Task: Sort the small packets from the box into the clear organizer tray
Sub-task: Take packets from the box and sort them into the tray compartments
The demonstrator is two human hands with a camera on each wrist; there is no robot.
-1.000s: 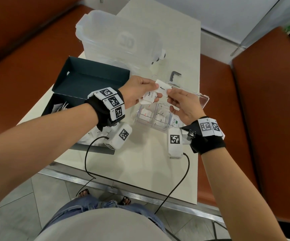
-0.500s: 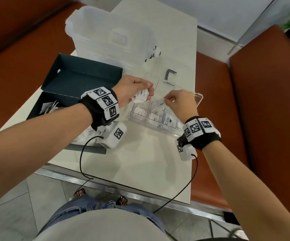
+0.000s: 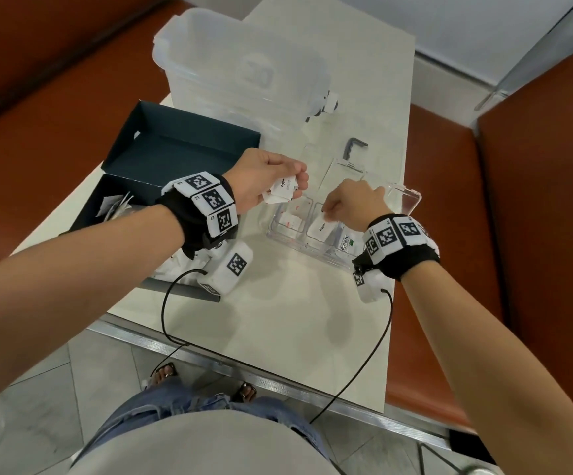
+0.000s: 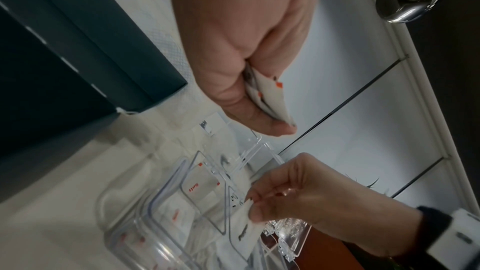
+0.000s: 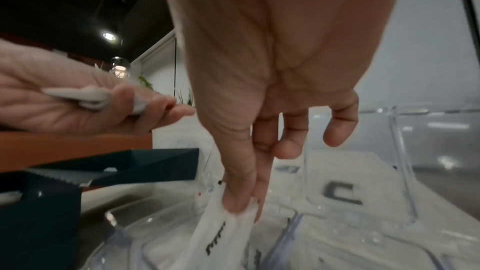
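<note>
Clear organizer tray (image 3: pixel 280 231), near the table's right edge: a white packet (image 3: pixel 323 229) is pinched by the right hand (image 3: pixel 353 205) over a compartment. Several packets (image 3: pixel 283 190) are clamped in the left hand (image 3: pixel 261 181); one could be dropped if that clamp is loosened

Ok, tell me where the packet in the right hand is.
Head view: the pepper packet, pinched by the right hand, dips into the clear organizer tray, middle compartment, right of the dark box.

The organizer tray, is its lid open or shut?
Open. The tray has its clear lid swung back, and the right hand lowers a packet into a compartment.
</note>
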